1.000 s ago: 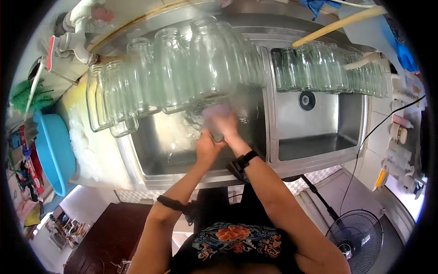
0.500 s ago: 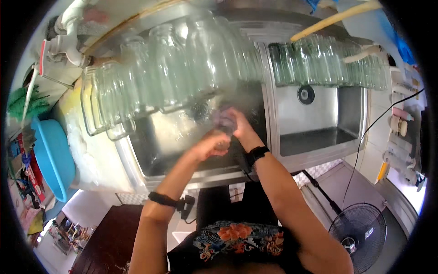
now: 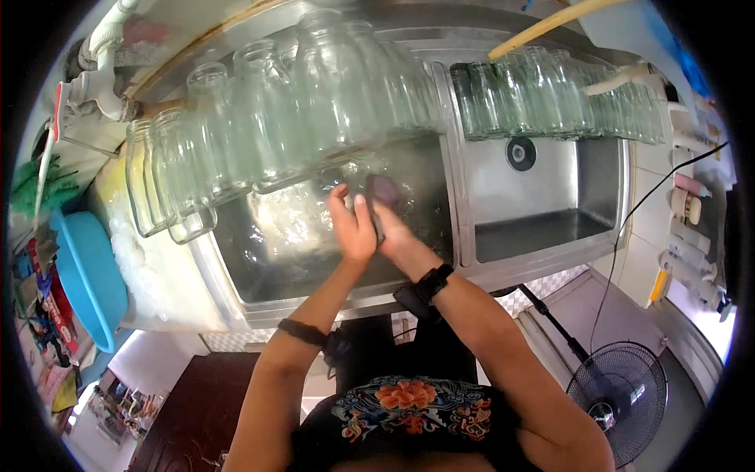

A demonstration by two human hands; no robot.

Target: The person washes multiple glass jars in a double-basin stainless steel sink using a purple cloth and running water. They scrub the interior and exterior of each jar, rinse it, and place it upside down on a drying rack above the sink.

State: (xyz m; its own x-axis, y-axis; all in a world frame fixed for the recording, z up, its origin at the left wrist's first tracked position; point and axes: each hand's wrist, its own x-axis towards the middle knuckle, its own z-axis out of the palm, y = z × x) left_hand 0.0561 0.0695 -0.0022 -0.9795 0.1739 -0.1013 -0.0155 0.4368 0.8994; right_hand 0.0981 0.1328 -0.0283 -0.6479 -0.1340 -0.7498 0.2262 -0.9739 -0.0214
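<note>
Over the left sink basin (image 3: 295, 277) my two hands are close together, wrists nearly touching. My left hand (image 3: 352, 230) is raised with its fingers apart, and nothing shows in it. My right hand (image 3: 399, 238) is closed on a soft-looking purplish thing (image 3: 383, 190), blurred, whose kind I cannot make out. Sunlit, rippling water (image 3: 291, 216) lies in the basin below. Clear glass bottles (image 3: 334, 94) stand in a crowded row just beyond my hands, along the far side of the basin.
More glass bottles (image 3: 543, 94) line the back of the right basin (image 3: 543, 240), beside its drain (image 3: 521, 154). A wooden stick (image 3: 554, 27) slants above them. At left are a pipe tap (image 3: 98, 86) and a blue tub (image 3: 93, 275). A fan (image 3: 621, 401) stands at lower right.
My hands were gripping a blurred purplish and glassy thing together. Now the left hand has come free and turned upward with fingers spread, while the right keeps the purplish thing. The view shifted slightly.
</note>
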